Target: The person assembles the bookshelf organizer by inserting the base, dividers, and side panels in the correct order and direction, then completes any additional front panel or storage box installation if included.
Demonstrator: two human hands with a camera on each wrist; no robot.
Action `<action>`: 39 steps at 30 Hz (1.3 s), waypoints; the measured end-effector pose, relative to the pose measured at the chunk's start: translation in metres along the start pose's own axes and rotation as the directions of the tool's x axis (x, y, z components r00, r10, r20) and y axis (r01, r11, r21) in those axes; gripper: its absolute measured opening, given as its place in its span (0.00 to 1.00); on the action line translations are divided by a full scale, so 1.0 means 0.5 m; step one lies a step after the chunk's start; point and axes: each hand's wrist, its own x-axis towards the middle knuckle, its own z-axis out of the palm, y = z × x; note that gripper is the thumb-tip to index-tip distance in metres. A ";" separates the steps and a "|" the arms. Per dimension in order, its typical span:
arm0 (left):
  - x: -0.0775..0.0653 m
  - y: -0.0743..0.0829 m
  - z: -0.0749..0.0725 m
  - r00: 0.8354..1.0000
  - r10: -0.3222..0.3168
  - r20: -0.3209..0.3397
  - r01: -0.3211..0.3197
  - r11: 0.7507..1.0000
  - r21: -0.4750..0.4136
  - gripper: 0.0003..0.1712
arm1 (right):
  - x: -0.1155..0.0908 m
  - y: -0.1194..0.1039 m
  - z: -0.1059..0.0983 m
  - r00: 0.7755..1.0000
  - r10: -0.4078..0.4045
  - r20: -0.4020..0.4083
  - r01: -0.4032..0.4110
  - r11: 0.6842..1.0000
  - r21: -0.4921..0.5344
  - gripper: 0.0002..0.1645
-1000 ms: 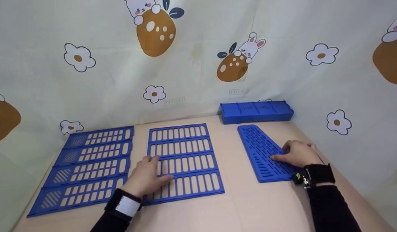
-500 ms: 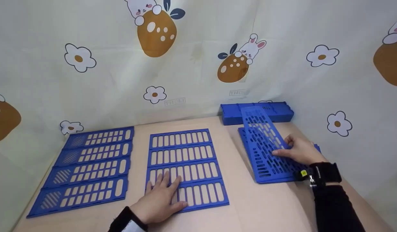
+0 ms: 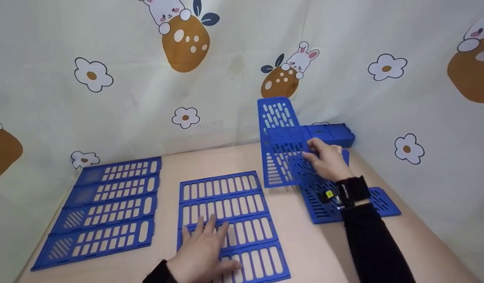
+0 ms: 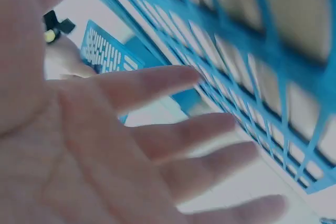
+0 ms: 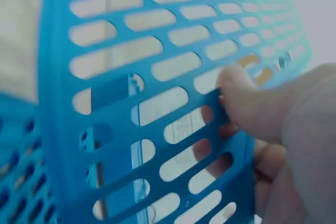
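Note:
My right hand pinches a blue perforated panel with a tapered outline, thumb on the near face and fingers behind it. This panel stands tilted up off the table, partly in front of a long blue box. Below my right hand lie more tapered perforated panels, partly covered by the wrist and sleeve. My left hand, fingers spread, lies over the lower part of a blue slotted panel with several rows of openings. In the left wrist view its fingers are straight beside the slotted panel.
On the left of the table lies another blue grid panel with several sections and striped corners. One more perforated end sticks out right of my right forearm. A patterned cloth hangs behind the table.
My right hand has lifted the top perforated panel from the pile and carried it up and left. My left hand and the slotted panel have moved nearer to me.

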 end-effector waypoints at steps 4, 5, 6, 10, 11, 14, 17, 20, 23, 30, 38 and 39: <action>0.026 -0.005 0.000 0.999 0.037 0.031 -0.037 0.999 -0.009 0.70 | 0.025 -0.021 0.048 0.996 -0.050 -0.074 0.050 0.999 -0.008 0.04; 0.027 -0.006 0.001 0.998 0.039 0.057 -0.038 0.999 -0.012 0.71 | 0.030 -0.023 0.058 0.994 -0.059 -0.087 0.058 0.998 -0.017 0.04; 0.027 -0.008 0.003 0.996 0.046 0.075 -0.045 0.999 -0.016 0.72 | 0.035 -0.025 0.066 0.993 -0.067 -0.100 0.065 0.998 -0.025 0.04; 0.025 -0.010 0.003 0.993 0.082 0.085 -0.081 0.997 -0.012 0.72 | 0.049 -0.025 0.084 0.977 -0.108 -0.182 0.097 0.993 -0.064 0.06; 0.024 -0.012 0.004 0.993 0.090 0.074 -0.090 0.996 -0.014 0.72 | 0.050 -0.023 0.088 0.973 -0.116 -0.198 0.102 0.992 -0.078 0.06; 0.022 -0.018 0.008 0.992 0.108 0.059 -0.107 0.994 -0.021 0.71 | 0.051 -0.019 0.100 0.968 -0.133 -0.215 0.113 0.989 -0.100 0.06; 0.022 -0.018 0.005 0.992 0.109 0.061 -0.108 0.994 -0.022 0.71 | 0.051 -0.016 0.103 0.968 -0.128 -0.217 0.106 0.988 -0.109 0.06; 0.022 -0.018 0.003 0.993 0.099 0.068 -0.098 0.995 -0.021 0.72 | 0.051 -0.013 0.107 0.969 -0.118 -0.216 0.098 0.990 -0.102 0.06; 0.020 -0.019 0.003 0.993 0.093 0.070 -0.093 0.996 -0.015 0.73 | 0.052 -0.012 0.111 0.970 -0.120 -0.213 0.099 0.989 -0.106 0.06; 0.016 -0.020 0.001 0.993 0.099 0.066 -0.097 0.995 -0.023 0.72 | 0.053 -0.008 0.113 0.973 -0.131 -0.191 0.114 0.989 -0.096 0.06; 0.016 -0.021 0.001 0.990 0.125 0.059 -0.124 0.992 -0.030 0.71 | 0.051 -0.002 0.109 0.976 -0.124 -0.180 0.108 0.990 -0.095 0.06; 0.015 -0.021 0.001 0.990 0.126 0.059 -0.125 0.992 -0.033 0.71 | 0.051 -0.002 0.110 0.976 -0.124 -0.177 0.108 0.990 -0.096 0.06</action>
